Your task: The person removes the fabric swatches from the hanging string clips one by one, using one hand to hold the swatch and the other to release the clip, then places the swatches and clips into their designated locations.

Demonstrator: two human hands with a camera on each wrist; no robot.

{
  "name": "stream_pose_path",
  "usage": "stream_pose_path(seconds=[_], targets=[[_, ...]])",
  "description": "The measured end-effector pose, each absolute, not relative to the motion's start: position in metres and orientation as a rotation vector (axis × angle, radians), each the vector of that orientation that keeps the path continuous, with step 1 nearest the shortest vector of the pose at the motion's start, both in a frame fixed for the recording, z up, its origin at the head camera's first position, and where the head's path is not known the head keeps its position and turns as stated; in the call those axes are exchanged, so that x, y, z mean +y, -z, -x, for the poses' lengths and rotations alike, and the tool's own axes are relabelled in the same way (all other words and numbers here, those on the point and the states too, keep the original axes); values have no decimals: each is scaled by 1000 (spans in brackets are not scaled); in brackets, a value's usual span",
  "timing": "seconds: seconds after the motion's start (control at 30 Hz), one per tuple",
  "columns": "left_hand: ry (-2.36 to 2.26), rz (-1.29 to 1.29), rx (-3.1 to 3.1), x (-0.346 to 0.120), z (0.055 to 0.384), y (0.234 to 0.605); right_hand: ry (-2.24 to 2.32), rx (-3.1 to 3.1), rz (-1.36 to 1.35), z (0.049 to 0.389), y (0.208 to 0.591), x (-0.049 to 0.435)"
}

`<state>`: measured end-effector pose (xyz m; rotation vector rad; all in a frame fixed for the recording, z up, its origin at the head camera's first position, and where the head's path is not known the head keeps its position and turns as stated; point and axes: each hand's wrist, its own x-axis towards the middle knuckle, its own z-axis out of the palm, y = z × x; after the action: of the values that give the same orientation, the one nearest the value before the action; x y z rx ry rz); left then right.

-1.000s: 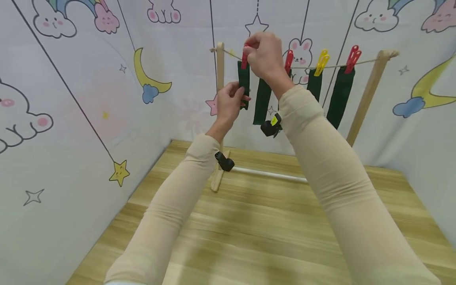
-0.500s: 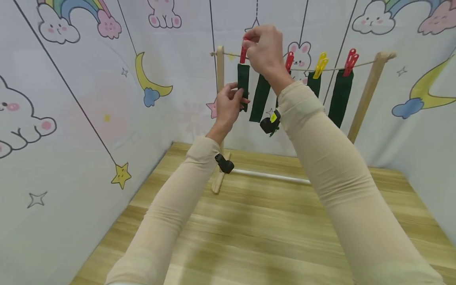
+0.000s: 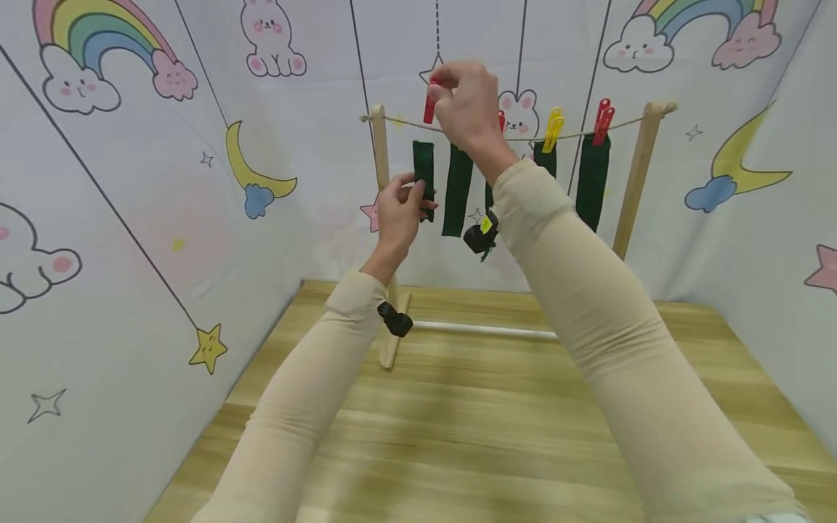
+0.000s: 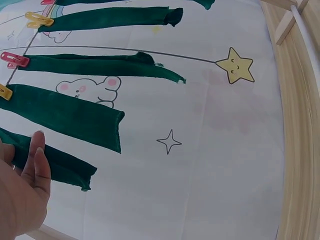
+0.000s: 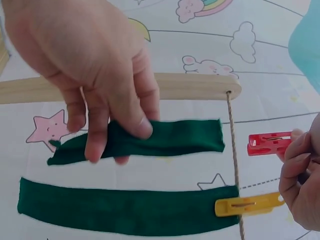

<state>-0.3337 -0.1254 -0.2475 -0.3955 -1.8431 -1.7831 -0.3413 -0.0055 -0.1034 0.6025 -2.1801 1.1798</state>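
Observation:
In the head view, my left hand (image 3: 400,211) pinches a dark green cloth strip (image 3: 423,160) between thumb and fingers. The strip's upper end stands a little below the rope line (image 5: 232,130), apart from it. Higher up, my right hand (image 3: 467,102) pinches a red clothespin (image 3: 429,110) by its handles, and the right wrist view shows the clothespin off both rope and cloth. Beside the held strip, another green strip (image 5: 125,210) hangs from the rope by a yellow clothespin (image 5: 245,205). In the left wrist view, the held strip's free end (image 4: 75,172) sticks out past my fingers.
Several more green strips (image 3: 593,181) hang to the right under red clothespins (image 3: 604,122) and a yellow one (image 3: 553,129). Wooden posts (image 3: 634,185) carry the rope, joined low down by a white rod (image 3: 484,330). The rack stands on a wood-grain tabletop (image 3: 458,421) between printed cloth walls.
The red clothespin has come off the strip and been lifted above it in my right hand. My left hand has lowered the strip from the rope. The head view has shifted slightly.

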Motion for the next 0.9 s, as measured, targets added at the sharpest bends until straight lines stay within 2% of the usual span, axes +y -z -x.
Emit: stream_pose_path(seconds=[0.23,0.9], targets=[[1843,371,-1792,-129,313,243,-1109,-2164,-635,326,121,18],[1582,261,-1871,-140,293,309,-956,-2129,-645,266,216,125]])
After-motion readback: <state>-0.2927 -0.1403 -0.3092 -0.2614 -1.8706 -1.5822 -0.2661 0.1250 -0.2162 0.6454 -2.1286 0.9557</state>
